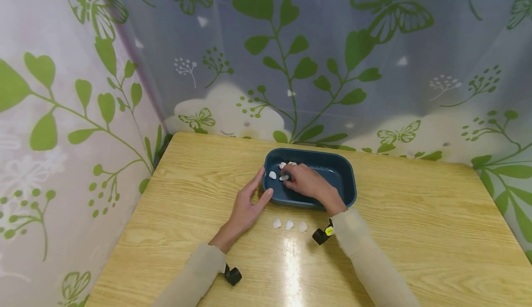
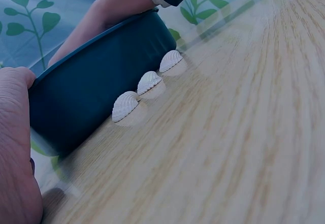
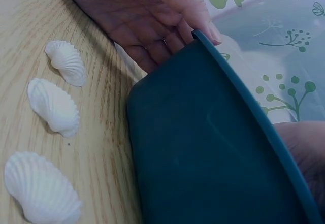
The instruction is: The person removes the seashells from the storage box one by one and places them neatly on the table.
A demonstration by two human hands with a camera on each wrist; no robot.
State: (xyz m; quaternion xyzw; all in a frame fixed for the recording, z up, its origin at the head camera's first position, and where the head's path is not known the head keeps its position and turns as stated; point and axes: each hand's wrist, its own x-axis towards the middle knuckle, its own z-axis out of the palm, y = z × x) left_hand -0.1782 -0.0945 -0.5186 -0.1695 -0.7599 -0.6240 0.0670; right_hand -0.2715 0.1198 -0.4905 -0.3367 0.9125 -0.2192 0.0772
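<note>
In the head view my right hand [image 1: 306,181] reaches down inside a dark blue plastic basin [image 1: 341,173]. Its fingers are curled, and a white seashell [image 1: 283,178] shows at the fingertips. Another seashell [image 1: 272,175] lies left of it in the basin, and more lie partly hidden behind the hand. My left hand [image 1: 246,205] rests against the basin's left end with fingers extended, its thumb [image 3: 205,23] touching the rim. In front of the basin three ribbed seashells lie in a row: left shell [image 1: 276,224], middle shell [image 1: 289,225], right shell [image 1: 303,226].
The basin stands on a wood-grain table [image 1: 199,173] near its back edge. Behind it hangs a curtain [image 1: 316,67] printed with leaves and butterflies, and another patterned panel [image 1: 75,159] is at the left. Each wrist carries a small black camera [image 1: 232,275].
</note>
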